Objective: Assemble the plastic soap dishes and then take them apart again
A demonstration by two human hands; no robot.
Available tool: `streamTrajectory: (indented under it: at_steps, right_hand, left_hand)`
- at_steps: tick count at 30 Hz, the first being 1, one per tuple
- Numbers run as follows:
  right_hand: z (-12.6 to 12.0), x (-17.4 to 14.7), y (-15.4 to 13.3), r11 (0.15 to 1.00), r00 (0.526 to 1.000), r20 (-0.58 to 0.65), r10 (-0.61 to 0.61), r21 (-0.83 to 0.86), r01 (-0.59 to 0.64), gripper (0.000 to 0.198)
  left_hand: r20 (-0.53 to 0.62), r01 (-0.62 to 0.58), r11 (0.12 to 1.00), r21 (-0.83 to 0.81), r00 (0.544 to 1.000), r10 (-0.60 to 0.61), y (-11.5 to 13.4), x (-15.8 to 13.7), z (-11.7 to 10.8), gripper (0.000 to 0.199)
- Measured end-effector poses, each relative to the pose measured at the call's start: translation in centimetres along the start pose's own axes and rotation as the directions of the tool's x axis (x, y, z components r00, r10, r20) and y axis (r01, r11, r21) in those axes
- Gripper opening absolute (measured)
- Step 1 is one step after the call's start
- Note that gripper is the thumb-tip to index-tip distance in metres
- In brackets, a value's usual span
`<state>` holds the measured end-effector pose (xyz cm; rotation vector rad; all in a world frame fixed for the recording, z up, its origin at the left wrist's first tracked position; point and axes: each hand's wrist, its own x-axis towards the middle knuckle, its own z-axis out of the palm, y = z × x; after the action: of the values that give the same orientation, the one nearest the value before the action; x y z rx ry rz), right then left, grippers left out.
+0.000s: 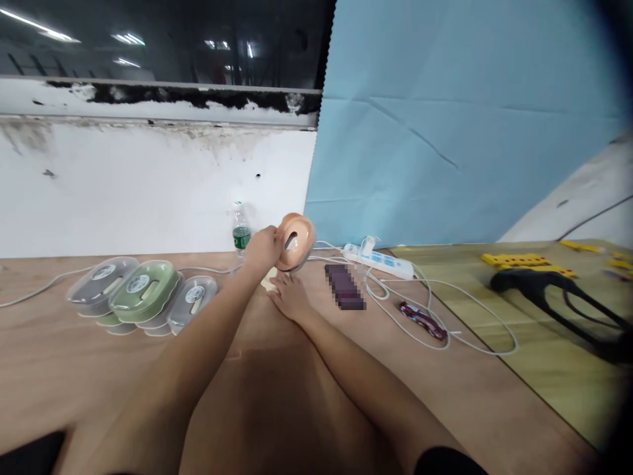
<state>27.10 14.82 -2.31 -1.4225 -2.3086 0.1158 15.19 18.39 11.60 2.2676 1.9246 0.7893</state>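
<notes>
Raised above the back of the table, my left hand (263, 252) is closed on the edge of a peach oval plastic lid (302, 239). The lid is tilted and has a dark-looking slot near its middle. Just below and to the right, my right hand (291, 298) is low over the tabletop, its fingers on a small pale cream piece (268, 280). The fingers cover much of that piece, so its kind does not show. Behind my left hand a clear bottle (241, 232) with a green label stands upright against the wall.
Grey and green lidded lunch boxes (143, 290) are stacked at the left. To the right lie a dark pixelated rectangle (345, 287), a white power strip (388, 260) with looping cables, and a dark red wrapper (422, 320). Yellow pieces (527, 264) and a black frame-like object (558, 303) are farther right.
</notes>
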Motion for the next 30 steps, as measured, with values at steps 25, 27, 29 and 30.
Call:
streamTrajectory:
  at_steps: [25,27,29,30]
  right_hand:
    - [-2.5,-5.5,6.9,0.935,0.986,-0.145,0.083,0.354,-0.026,0.035]
    - [-2.6,-5.5,6.7,0.947,0.990,-0.120,0.069,0.320,-0.027,0.036]
    - [-2.6,-5.3,6.4,0.963,0.992,-0.100,0.073,0.265,-0.044,0.039]
    - [-2.5,-5.0,6.2,0.971,0.992,-0.097,0.080,0.231,-0.055,0.042]
  left_hand:
    - [0.530,0.211,0.715,-0.667,0.809,0.255,-6.2,-8.0,8.6,0.039]
    - [0.497,0.161,0.763,-0.626,0.837,0.230,-5.9,-8.1,8.3,0.038]
    - [0.429,0.142,0.856,-0.498,0.898,0.101,-5.9,-8.2,8.0,0.036]
    - [0.389,0.155,0.898,-0.413,0.921,0.020,-6.0,-8.3,7.8,0.034]
